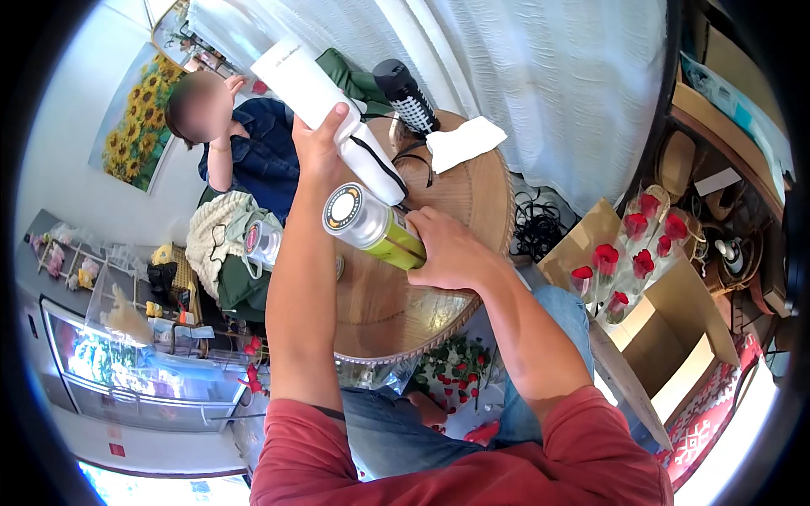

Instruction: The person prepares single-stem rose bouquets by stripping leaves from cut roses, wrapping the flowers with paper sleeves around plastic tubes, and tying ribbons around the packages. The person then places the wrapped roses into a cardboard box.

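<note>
My left hand is raised over the far side of the round wooden table, wrapped round a long white packet with small print near its top. Just below that packet lies a white pouch with a black edge. In my right hand is a green can with a silvery upper part and a round label on its end. The can is tilted, its labelled end toward the upper left. Close beyond the pouch are a black strap and a white cloth.
A black patterned bottle stands at the table's far edge. Across the table sits a person in a denim jacket. Wrapped red roses and an open cardboard box are at right. More roses lie below the table.
</note>
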The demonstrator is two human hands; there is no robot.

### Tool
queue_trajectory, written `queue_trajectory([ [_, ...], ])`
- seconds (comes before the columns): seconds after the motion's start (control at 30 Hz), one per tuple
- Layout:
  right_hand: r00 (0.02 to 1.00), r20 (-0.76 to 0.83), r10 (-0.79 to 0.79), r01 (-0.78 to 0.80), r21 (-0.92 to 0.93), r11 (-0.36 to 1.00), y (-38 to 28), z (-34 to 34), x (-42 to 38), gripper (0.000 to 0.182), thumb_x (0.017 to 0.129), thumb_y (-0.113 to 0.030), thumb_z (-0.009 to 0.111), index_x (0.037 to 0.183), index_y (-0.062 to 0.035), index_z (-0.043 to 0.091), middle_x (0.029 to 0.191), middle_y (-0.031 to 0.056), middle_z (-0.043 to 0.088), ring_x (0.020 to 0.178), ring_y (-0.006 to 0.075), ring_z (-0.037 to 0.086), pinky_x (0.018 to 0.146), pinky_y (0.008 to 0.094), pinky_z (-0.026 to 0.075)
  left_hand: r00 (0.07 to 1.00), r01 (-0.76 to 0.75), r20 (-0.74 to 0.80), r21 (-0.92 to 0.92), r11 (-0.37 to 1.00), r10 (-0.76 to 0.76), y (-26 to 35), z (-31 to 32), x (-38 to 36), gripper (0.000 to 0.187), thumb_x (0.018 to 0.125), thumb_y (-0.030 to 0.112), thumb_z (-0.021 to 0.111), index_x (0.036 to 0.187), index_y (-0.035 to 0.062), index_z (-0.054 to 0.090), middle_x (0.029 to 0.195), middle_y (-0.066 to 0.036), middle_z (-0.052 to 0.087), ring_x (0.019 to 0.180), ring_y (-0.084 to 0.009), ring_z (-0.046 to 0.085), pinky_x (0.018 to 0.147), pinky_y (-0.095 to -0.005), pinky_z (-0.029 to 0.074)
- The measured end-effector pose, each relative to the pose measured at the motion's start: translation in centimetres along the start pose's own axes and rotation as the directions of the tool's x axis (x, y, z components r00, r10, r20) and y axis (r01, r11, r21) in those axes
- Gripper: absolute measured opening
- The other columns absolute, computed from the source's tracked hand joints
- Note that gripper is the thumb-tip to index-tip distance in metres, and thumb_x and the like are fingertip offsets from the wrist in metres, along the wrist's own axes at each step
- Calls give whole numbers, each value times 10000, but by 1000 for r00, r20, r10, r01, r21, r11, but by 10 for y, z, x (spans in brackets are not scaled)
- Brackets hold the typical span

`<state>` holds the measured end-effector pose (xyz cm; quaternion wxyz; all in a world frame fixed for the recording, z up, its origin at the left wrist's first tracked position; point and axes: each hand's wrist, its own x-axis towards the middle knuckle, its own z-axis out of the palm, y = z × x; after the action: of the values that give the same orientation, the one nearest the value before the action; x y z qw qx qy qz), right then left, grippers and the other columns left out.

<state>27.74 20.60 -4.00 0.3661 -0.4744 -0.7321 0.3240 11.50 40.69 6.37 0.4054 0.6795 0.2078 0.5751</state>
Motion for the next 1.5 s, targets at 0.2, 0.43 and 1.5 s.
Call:
queue_trajectory([
  [0.2,1000,-21,-5,5,-18,1000,-1,1,-1,721,697,-256,821,1324,-6,567,1238,194,612,1164,400,616,1019,460,513,987,-80,-146,-95,992,66,11,15,2,506,812,-15,822,1238,-28,549,1092,-169,723,1051,-261,705,947,-389,559],
  [0.43,1000,6,13,-12,-39,999,-3,4,1,720,703,-255,822,1328,-14,557,1243,194,613,1165,399,618,1008,474,517,992,-92,-80,65,994,97,-6,17,-1,667,735,3,862,1304,13,513,1283,-129,665,1150,-218,630,1013,-371,502],
  [1.5,983,-174,61,2,344,939,45,-4,37,728,755,-220,769,1431,-31,577,1597,228,367,1467,416,388,1218,414,340,992,-71,-94,178,982,89,-16,25,-4,689,770,-30,849,1317,-15,431,1290,-187,666,1172,-246,650,1032,-362,510],
])
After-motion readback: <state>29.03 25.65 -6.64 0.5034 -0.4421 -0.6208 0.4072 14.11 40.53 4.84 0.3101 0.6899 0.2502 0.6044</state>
